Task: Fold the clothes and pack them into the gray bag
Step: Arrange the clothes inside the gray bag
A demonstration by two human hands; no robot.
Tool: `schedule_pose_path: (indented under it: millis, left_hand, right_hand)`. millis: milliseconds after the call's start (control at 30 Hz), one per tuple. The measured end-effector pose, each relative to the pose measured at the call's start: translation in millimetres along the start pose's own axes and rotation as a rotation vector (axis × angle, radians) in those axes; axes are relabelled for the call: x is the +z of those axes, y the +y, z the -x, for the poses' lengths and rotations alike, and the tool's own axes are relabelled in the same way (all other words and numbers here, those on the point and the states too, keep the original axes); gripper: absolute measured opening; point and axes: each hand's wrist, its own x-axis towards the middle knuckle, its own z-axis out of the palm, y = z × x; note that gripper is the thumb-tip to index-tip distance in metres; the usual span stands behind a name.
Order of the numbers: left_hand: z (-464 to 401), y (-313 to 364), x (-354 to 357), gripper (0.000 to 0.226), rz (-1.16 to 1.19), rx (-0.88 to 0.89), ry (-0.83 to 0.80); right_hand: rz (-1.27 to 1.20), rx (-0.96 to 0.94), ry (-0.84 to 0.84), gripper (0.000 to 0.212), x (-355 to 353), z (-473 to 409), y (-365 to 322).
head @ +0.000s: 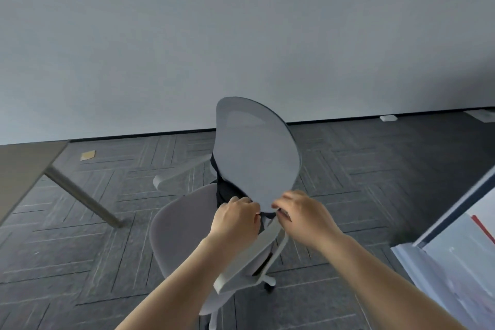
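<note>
A black garment lies bunched on the seat of a grey office chair, mostly hidden behind the mesh backrest. My left hand grips a black edge of it at the backrest's lower left. My right hand pinches the same black fabric at the backrest's lower right, close to the left hand. A short dark strip of the garment shows between the two hands. The gray bag is not in view.
A brown table with a slanted leg stands at the left. A white board or panel leans in at the right. Dark patterned carpet surrounds the chair, and a grey wall runs behind.
</note>
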Motion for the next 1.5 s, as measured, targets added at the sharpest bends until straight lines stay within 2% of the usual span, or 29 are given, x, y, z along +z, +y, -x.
schedule_pose_path:
  millis: [267, 633, 933, 1233, 1400, 1500]
  left_hand:
    - [-107, 24, 7, 0.03, -0.019, -0.064, 0.028]
    - [-184, 92, 13, 0.027, -0.048, -0.455, 0.179]
    - [-250, 95, 5, 0.028, -0.074, -0.63, 0.371]
    - [-318, 68, -2, 0.028, -0.059, -0.785, 0.427]
    - [-343, 54, 7, 0.023, -0.099, -0.94, 0.497]
    - [-359, 52, 16, 0.023, -0.116, -1.069, 0.524]
  right_hand:
    - [-0.039, -0.083, 0.034, 0.025, -28, -80, 100]
    - [-0.096, -0.466, -0.017, 0.025, -68, -187, 216]
    - [-0.09, -0.69, -0.053, 0.021, -66, -301, 248]
    - [-0.142, -0.812, -0.097, 0.02, -48, -413, 263]
    - [-0.211, -1.012, -0.146, 0.019, -28, -480, 270]
    - [-0.26, -1.165, -0.209, 0.027, -13, -525, 267]
